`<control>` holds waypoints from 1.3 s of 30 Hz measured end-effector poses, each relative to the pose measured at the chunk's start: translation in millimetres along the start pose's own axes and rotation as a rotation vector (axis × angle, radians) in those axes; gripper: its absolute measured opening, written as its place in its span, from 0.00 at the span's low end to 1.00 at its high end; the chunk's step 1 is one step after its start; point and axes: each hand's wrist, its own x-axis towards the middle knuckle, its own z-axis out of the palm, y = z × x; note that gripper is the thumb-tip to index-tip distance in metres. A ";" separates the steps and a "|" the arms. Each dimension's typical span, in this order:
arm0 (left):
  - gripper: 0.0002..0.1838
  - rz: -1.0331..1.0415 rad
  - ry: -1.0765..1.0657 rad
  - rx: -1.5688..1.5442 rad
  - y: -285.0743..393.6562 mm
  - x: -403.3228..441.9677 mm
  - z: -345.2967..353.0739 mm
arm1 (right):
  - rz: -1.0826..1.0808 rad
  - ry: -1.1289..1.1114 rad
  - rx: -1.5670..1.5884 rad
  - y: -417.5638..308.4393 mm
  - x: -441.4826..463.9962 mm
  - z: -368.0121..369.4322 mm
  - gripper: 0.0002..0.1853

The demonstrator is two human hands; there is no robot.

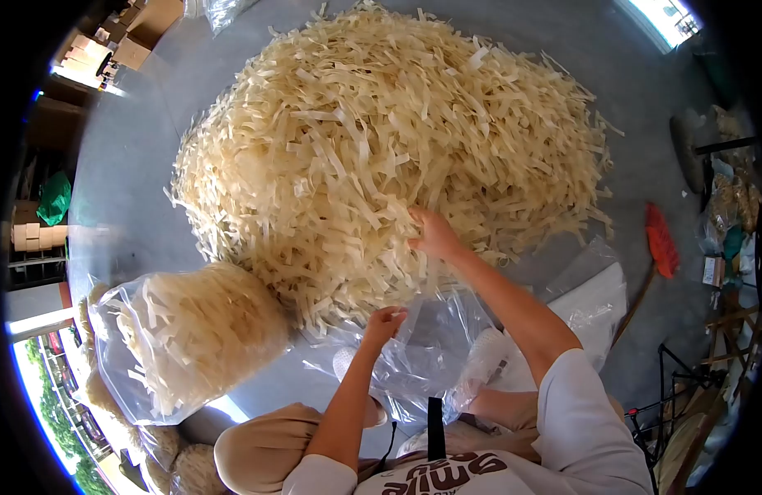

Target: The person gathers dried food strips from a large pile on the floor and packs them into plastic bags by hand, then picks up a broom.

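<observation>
A big heap of pale yellow, flat, ribbon-like strips (339,132) lies on the floor in front of me. My right hand (438,237) is at the heap's near side, its thumb and fingers curled around a bunch of the strips. Between my legs is a clear plastic bag (430,342), its mouth toward the heap. Closed on the bag's left edge is my left hand (385,325), its fingertips partly hidden.
A filled clear bag of strips (203,330) stands at my left, against the heap. On my right are flat plastic sheets (591,301) and a red broom (660,239). Cardboard boxes (133,49) sit at the far left; bagged goods (731,198) line the right side.
</observation>
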 end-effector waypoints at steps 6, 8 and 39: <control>0.12 -0.065 0.065 -0.116 24.6 -11.2 -6.0 | 0.123 -0.243 0.537 -62.5 -33.2 -33.4 0.22; 0.11 -0.059 0.149 -0.130 25.9 -8.8 -5.7 | 0.280 -0.357 0.790 -67.7 -65.5 -23.4 0.19; 0.59 0.119 0.976 0.531 78.8 33.3 -68.7 | 0.723 0.390 -0.427 94.6 -63.4 -95.5 0.48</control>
